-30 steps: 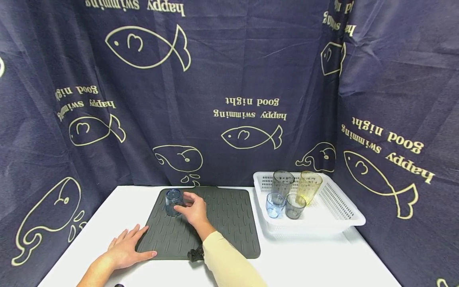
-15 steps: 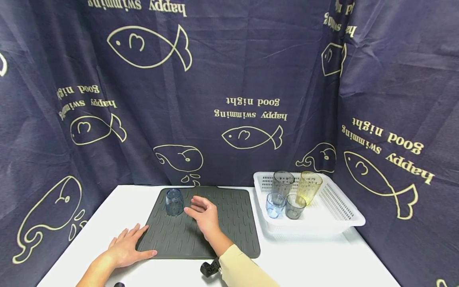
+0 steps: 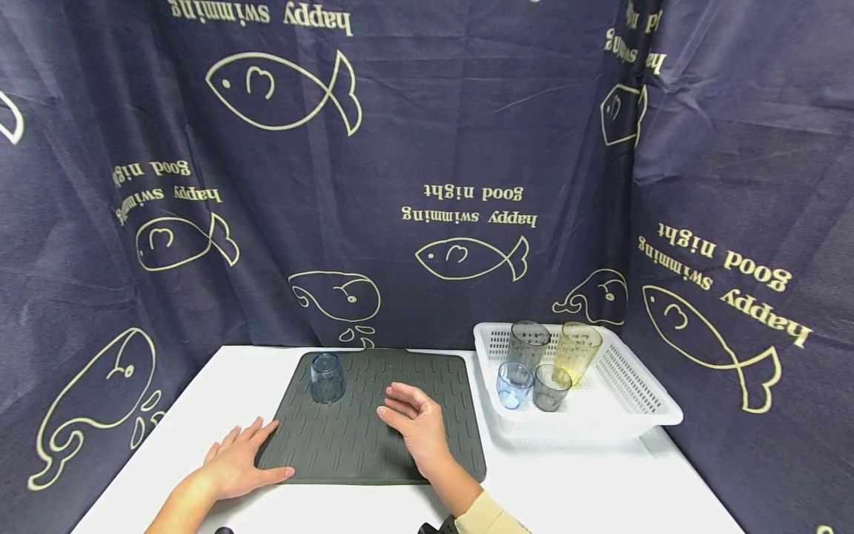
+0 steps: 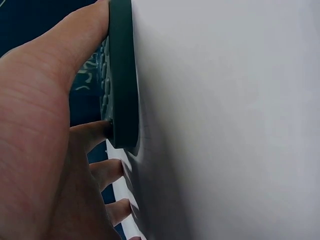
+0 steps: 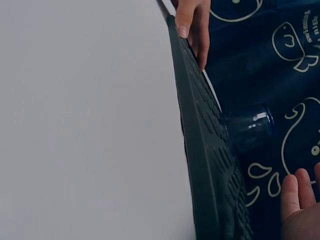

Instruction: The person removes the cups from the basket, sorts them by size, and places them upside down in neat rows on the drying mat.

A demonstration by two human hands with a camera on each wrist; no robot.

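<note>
A blue drinking glass [image 3: 328, 380] stands with its narrower end up near the far left corner of the dark ribbed mat [image 3: 347, 445]. My right hand [image 3: 420, 430] hovers over the right half of the mat, fingers loosely bent and nothing in them. In the right wrist view its fingertips show at the lower right, apart from the glass [image 5: 247, 125]. My left hand [image 3: 233, 466] rests with fingers spread at the mat's near left corner. The left wrist view shows its thumb and forefinger touching the mat's edge [image 4: 124, 85] and the other fingers on the white table.
A white plastic basket [image 3: 634, 423] stands on the table right of the mat. Inside are a tall grey glass [image 3: 528, 345], a tall yellow glass [image 3: 577, 352], a small blue glass [image 3: 514, 386] and a small grey glass [image 3: 551, 387]. A dark blue curtain [image 3: 387, 170] closes off the back and sides.
My right hand has let go of the blue glass and drawn back to the right and toward me. The glass stays standing on the mat; the left hand has kept its place.
</note>
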